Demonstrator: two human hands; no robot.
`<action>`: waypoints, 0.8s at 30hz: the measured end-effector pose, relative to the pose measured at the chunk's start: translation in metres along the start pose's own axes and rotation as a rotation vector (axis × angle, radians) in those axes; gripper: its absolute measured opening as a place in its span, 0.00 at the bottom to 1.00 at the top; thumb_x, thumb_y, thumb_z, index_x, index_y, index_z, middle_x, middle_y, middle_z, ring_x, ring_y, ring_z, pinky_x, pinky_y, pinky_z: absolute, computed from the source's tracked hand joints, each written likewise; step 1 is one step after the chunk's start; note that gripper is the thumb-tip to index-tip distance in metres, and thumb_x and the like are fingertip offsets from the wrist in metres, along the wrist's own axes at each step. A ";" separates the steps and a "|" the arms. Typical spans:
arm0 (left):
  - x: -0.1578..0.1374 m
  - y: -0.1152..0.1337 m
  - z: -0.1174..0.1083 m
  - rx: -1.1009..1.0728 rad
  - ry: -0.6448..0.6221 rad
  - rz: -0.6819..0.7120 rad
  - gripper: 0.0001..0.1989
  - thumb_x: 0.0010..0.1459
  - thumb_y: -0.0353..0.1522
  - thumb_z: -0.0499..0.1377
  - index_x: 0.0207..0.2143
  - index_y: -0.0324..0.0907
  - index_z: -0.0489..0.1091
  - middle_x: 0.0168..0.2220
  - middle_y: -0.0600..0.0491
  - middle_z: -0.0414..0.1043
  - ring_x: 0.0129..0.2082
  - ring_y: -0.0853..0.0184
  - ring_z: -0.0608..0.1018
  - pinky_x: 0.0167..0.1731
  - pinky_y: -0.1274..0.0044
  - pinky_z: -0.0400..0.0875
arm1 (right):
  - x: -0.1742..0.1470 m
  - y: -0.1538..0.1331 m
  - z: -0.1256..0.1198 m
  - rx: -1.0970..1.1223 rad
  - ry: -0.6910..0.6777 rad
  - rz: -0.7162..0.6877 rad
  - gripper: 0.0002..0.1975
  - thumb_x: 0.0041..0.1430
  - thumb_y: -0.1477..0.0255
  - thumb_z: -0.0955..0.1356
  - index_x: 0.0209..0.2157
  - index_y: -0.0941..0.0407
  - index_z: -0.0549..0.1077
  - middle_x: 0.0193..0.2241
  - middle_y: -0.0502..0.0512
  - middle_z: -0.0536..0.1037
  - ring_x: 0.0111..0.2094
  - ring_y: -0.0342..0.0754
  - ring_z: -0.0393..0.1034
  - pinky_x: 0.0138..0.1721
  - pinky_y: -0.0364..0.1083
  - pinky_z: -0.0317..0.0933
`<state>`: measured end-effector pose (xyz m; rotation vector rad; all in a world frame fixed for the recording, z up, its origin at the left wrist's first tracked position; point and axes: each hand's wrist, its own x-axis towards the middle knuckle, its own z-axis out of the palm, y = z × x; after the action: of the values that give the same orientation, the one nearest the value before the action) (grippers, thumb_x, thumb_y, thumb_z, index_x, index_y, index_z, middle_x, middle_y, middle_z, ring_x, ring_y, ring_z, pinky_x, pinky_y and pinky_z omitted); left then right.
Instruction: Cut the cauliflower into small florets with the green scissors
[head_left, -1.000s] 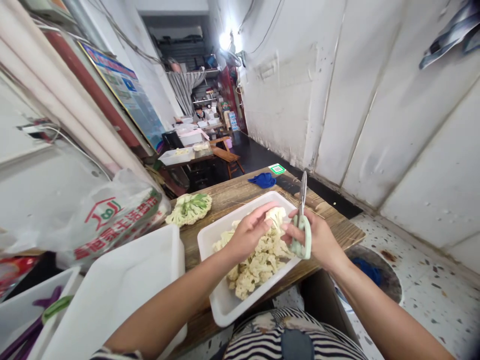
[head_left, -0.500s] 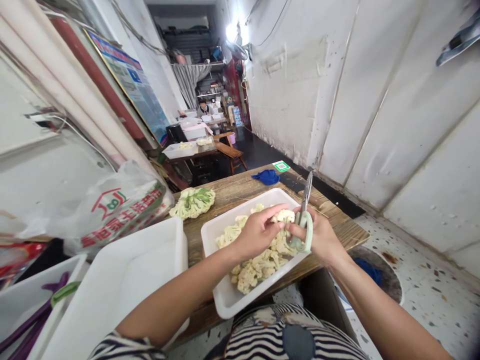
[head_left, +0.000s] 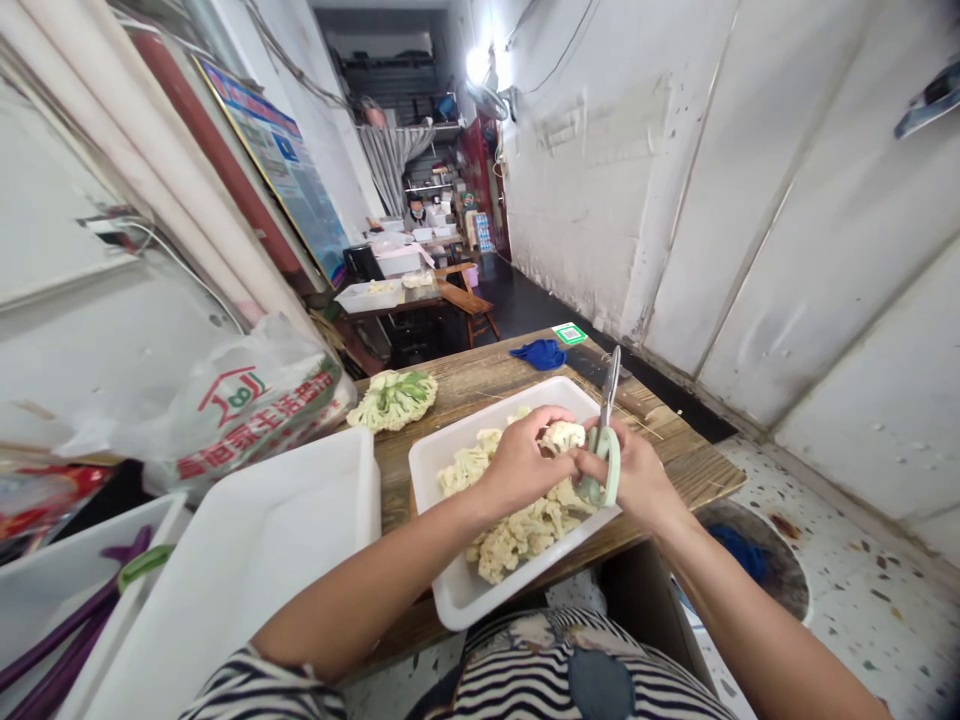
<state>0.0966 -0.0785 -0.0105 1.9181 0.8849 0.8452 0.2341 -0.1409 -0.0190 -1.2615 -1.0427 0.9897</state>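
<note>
Left hand (head_left: 525, 465): grip curled partly closed, fingers and thumb around a small cauliflower floret (head_left: 564, 436), held up over the far right part of the white tray (head_left: 454, 612). Right hand (head_left: 636, 475): grip closed on scissors (head_left: 606, 410), pale green handles in the fingers, blades together, pointing up and toward the far side. Fingertips of both hands meet just below the floret; can't tell if the right ones touch it.

Tray sits tilted in plan on the wooden worktop (head_left: 469, 388), near edge by the wearer's striped top (head_left: 517, 680). Cut pieces (head_left: 517, 545) are heaped inside it, under and near of the hands; part of the heap is hidden by the left hand.

Far left of the tray, apart from it: larger cauliflower chunk (head_left: 394, 400), green stalk side showing. Far side of the worktop: crumpled blue cloth (head_left: 540, 354), with a green-and-white code card (head_left: 571, 333) just right of it.

Left: big white bin (head_left: 262, 530); beyond it a printed plastic bag (head_left: 247, 400), contents mostly unclear. Near left corner: another white container (head_left: 45, 563) with long purple vegetables (head_left: 86, 635), plus a green strip (head_left: 146, 566) over the rim.

Far background: second table with a shallow tray (head_left: 367, 297), wooden chair (head_left: 466, 295) right of it, a person (head_left: 417, 214) farther back by more white containers (head_left: 433, 232).
</note>
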 end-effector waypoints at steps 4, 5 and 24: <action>-0.001 0.003 0.000 0.060 0.023 0.003 0.20 0.44 0.27 0.60 0.43 0.42 0.71 0.41 0.53 0.76 0.36 0.67 0.76 0.35 0.77 0.70 | 0.002 0.001 0.003 -0.023 0.045 -0.007 0.24 0.36 0.63 0.77 0.34 0.54 0.66 0.18 0.41 0.66 0.19 0.42 0.64 0.21 0.43 0.61; -0.001 0.004 0.000 0.073 0.031 0.002 0.20 0.43 0.26 0.60 0.42 0.42 0.71 0.40 0.54 0.76 0.35 0.67 0.75 0.35 0.77 0.69 | 0.003 0.001 0.004 -0.025 0.054 -0.011 0.24 0.35 0.64 0.77 0.33 0.54 0.66 0.19 0.41 0.65 0.19 0.42 0.64 0.22 0.43 0.60; 0.003 -0.007 -0.025 0.159 -0.077 0.055 0.25 0.43 0.22 0.56 0.47 0.40 0.67 0.39 0.53 0.74 0.37 0.66 0.75 0.41 0.76 0.68 | 0.009 0.001 -0.010 0.023 -0.121 0.094 0.21 0.46 0.52 0.70 0.26 0.55 0.66 0.18 0.50 0.72 0.17 0.43 0.66 0.20 0.44 0.63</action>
<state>0.0761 -0.0633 -0.0055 2.1069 0.8791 0.7464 0.2462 -0.1348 -0.0202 -1.2536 -1.0699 1.1588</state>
